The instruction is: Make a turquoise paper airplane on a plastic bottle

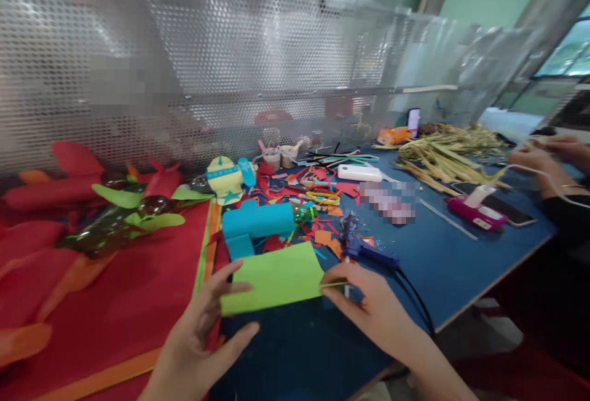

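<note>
A light green paper sheet (274,278) is held above the blue table (461,266) between both my hands. My left hand (203,333) grips its left edge, fingers partly spread around it. My right hand (364,299) pinches the sheet's right edge. Just behind the sheet lies a blue glue gun (362,247) with a black cord. A teal-wrapped bottle (258,222) lies behind the sheet's left side.
Red and orange sheets (115,302) cover the left. Paper scraps (318,192), a decorated bottle (228,179), small cups (279,156), a white case (359,173), dry straw (442,152), a pink tool (474,213) and a phone (502,207) lie farther back. Another person's hands (544,158) work at the right. A perforated metal screen (230,63) stands behind.
</note>
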Available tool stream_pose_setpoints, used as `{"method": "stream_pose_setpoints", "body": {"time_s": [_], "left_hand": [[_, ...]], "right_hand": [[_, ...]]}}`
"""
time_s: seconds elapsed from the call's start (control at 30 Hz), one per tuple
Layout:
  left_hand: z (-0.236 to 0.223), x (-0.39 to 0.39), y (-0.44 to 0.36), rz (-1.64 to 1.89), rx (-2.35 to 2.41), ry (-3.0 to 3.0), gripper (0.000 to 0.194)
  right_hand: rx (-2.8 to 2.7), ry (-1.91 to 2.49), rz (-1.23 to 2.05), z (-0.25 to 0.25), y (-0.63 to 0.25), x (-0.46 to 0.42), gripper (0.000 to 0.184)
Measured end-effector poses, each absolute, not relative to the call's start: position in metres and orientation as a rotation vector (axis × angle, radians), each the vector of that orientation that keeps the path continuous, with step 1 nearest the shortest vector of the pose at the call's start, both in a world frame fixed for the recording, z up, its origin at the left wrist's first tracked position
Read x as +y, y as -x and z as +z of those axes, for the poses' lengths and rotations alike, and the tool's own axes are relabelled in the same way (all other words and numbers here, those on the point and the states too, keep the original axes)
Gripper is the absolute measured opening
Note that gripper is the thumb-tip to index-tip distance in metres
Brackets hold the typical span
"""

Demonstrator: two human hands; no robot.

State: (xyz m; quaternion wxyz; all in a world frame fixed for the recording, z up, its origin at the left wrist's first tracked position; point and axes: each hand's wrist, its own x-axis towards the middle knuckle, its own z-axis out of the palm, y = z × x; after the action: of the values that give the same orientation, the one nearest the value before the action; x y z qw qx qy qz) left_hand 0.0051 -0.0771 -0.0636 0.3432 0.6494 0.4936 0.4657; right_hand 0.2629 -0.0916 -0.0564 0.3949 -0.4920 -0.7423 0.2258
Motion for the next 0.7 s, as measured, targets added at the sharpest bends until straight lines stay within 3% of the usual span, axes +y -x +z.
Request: {"method": "stream_pose_setpoints", "body": {"time_s": [0.1, 0.23, 0.3, 0.53, 0.7], "left_hand": [[-0.058, -0.078, -0.009, 1.274, 1.29, -1.582, 0.049], [-0.047, -0.076, -0.002, 1.3, 1.29, -1.604, 0.016], [-0.04, -0.077, 0.004, 1.33, 1.263, -1.611, 0.01], [-0.036, -0.071, 0.006, 1.216, 1.112, -1.207, 0.047], [-0.044, -0.064, -0.009, 1.129, 1.072, -0.797, 0.06]], "right_hand": [[-1.803, 1.259, 0.605, -0.058, -0.264, -0.099, 0.01], [-1.652, 1.212, 0.69, -0.069, -0.268, -0.103, 0.013], [-1.494, 1.219, 0.787, -0.073, -0.269, -0.102, 0.016], [-0.979, 1.165, 1.241, -0.069, -0.264, -0.095, 0.034], [-0.934, 1.125, 1.188, -0.075, -0.257, -0.097, 0.034]]}}
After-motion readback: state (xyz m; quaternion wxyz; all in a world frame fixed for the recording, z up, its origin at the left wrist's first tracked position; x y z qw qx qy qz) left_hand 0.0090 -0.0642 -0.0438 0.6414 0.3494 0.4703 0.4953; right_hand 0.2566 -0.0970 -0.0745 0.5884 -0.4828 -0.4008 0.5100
